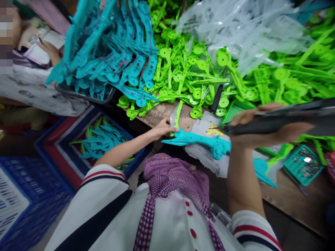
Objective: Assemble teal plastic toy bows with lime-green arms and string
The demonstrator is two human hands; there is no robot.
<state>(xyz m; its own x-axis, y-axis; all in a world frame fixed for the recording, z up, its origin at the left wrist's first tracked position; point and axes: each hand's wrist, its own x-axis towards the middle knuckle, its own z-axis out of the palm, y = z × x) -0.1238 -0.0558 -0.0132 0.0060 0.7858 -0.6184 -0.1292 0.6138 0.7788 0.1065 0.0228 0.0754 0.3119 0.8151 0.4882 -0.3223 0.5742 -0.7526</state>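
My left hand (163, 128) rests closed on the end of a turquoise plastic part (199, 140) that lies on the bench edge over a clear plastic sheet (201, 155). My right hand (264, 127) is wrapped round a long black tool (290, 120) held level above the part's round end. A small yellow piece (214, 129) lies on the sheet just below the tool's tip.
A heap of bright green plastic parts (199, 73) covers the bench. Turquoise parts (110, 52) are stacked high at upper left, clear bags (243, 31) at top. Blue crates (86, 139) with turquoise parts stand on the floor. A green tray (303, 164) sits right. Another person's hand (49, 50) is at far left.
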